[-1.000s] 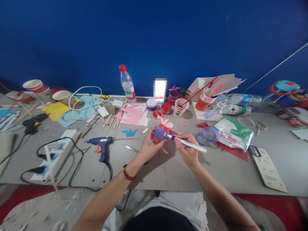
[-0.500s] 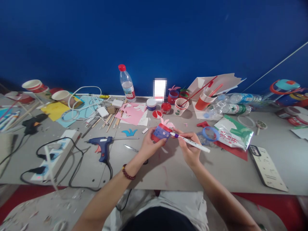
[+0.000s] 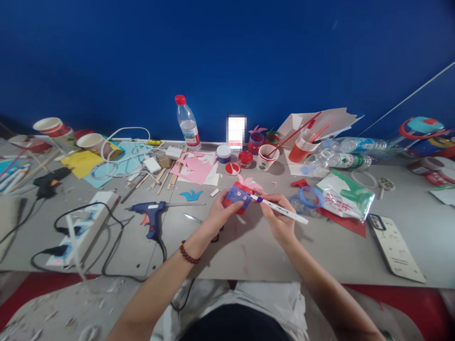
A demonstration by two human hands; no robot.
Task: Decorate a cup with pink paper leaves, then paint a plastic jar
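My left hand [image 3: 221,208] is closed on a small red and blue cup [image 3: 236,195], with its thumb across the blue front. Two small eye-like marks show on that front, and pink paper fronds [image 3: 249,181] stick up from the top. A white marker [image 3: 284,210] with a purple tip end is pinched in my right hand [image 3: 279,219]. The marker's tip meets the right side of the blue front; whether it touches the surface cannot be made out. Scissors [image 3: 192,217] lie left of my left hand, their handles partly hidden behind my wrist.
A blue glue gun [image 3: 152,218] and a power strip [image 3: 83,229] with cables lie left. Behind are a bottle [image 3: 189,130], a red paint jar [image 3: 245,159] and a paper cup [image 3: 268,158]. At right are a plastic packet [image 3: 346,196] and a phone [image 3: 396,248].
The cup has turned and tilted slightly in my left hand, so its blue front shows more fully. The marker has shifted a little left and down with my right hand.
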